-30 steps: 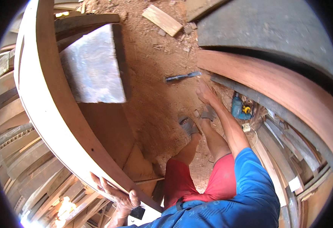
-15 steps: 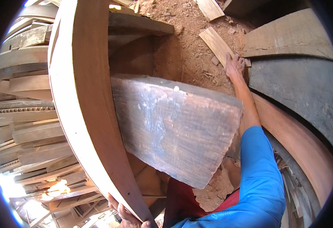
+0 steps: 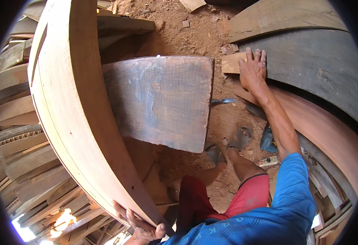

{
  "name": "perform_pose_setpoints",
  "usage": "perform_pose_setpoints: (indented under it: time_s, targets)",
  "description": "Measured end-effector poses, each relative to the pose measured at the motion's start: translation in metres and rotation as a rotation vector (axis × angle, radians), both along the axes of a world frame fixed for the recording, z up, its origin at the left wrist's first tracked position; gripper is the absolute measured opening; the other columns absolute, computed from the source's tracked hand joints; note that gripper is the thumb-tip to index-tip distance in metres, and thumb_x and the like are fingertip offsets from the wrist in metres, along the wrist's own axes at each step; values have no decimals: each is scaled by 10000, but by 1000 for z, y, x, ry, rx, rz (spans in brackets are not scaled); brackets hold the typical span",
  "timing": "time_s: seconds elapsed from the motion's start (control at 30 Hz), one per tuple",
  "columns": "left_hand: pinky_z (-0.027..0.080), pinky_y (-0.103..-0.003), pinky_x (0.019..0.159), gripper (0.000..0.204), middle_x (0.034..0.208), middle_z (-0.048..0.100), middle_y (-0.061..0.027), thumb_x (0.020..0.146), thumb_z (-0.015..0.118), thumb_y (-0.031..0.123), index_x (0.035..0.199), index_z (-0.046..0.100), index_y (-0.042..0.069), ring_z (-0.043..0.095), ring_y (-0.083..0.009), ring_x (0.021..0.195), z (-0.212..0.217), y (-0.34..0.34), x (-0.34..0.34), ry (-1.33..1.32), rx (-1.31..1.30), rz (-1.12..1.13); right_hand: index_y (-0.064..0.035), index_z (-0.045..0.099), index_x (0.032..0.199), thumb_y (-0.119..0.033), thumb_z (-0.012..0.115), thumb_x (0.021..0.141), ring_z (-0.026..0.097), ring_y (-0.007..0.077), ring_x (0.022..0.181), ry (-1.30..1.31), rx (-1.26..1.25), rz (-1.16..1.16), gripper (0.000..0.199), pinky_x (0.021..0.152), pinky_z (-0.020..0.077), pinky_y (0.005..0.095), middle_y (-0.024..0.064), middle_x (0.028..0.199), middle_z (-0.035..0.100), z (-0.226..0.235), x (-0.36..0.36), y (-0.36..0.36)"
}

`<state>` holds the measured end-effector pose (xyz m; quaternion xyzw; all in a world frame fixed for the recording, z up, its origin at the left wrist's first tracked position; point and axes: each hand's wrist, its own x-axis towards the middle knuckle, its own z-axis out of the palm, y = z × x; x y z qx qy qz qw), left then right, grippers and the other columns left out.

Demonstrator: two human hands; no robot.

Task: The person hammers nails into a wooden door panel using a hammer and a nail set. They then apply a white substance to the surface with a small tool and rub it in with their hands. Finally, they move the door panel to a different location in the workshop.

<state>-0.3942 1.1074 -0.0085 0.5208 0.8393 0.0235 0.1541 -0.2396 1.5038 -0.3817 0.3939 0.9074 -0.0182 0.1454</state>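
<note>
A large curved timber (image 3: 79,102) with a pale face runs from the top left down to my body. My left hand (image 3: 140,228) grips its near end, fingers on the outer face and thumb at the inner edge. On the right, my right hand (image 3: 253,72) holds a short light-wood board (image 3: 231,64) beside a grey timber slab (image 3: 309,61). Its fingers reach over the board, and the board's far part is hidden by the hand. Between my arms a thick, weathered plank (image 3: 162,102) juts from the curved timber's inner side.
Stacked curved timbers (image 3: 19,110) fill the left. A reddish curved beam (image 3: 309,126) lies along the right. On the sawdust-covered floor (image 3: 179,36) are a blue power tool (image 3: 268,140), a socket strip (image 3: 268,161) and a metal tool's blade (image 3: 224,101) beyond the plank.
My right hand has taken hold of the light-wood board, which has turned from a diagonal lie to nearly crosswise. The view has shifted, showing my feet. My left hand stays on the curved timber.
</note>
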Motion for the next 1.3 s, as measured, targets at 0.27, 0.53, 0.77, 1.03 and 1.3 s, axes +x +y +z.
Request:
perform_pose_setpoints:
  time_s: [0.27,0.53,0.77,1.03,1.3]
  targets:
    - [87,-633,1197,1031,1653,17,-309,904,492,669,1622,57,72,29,-459,1542,7,3,3,-12,11,3,18,446,1407,-286,588,968,696,387,881,488,-957,-328,553,849,546,485,259,990,699,-212,-23,-218]
    - [70,-636,1201,1017,1659,10,-299,907,499,647,1627,57,81,17,-461,1544,-5,-5,-10,-65,24,8,-63,774,1005,-394,571,960,717,336,891,714,-1012,-966,391,841,542,413,167,896,751,-210,-16,-260]
    - [55,-620,1213,987,1652,2,-326,926,513,613,1617,109,36,28,-452,1551,2,0,-4,-40,-34,4,-67,657,1090,-225,679,861,679,327,970,513,-1049,-909,279,838,514,431,193,1009,698,-51,93,-274]
    - [93,-631,1198,997,1624,43,-386,874,615,528,1623,151,60,71,-514,1525,2,5,-6,-28,-17,-11,-68,694,1077,-129,698,823,672,385,1016,43,-782,-849,261,906,533,450,208,1100,709,20,301,-269]
    - [100,-591,1216,976,1629,97,-370,885,643,510,1611,192,37,91,-500,1529,6,7,0,-27,25,12,-127,616,1338,-206,638,869,298,465,1472,-460,-564,-707,476,1120,399,538,245,1541,417,58,326,-225]
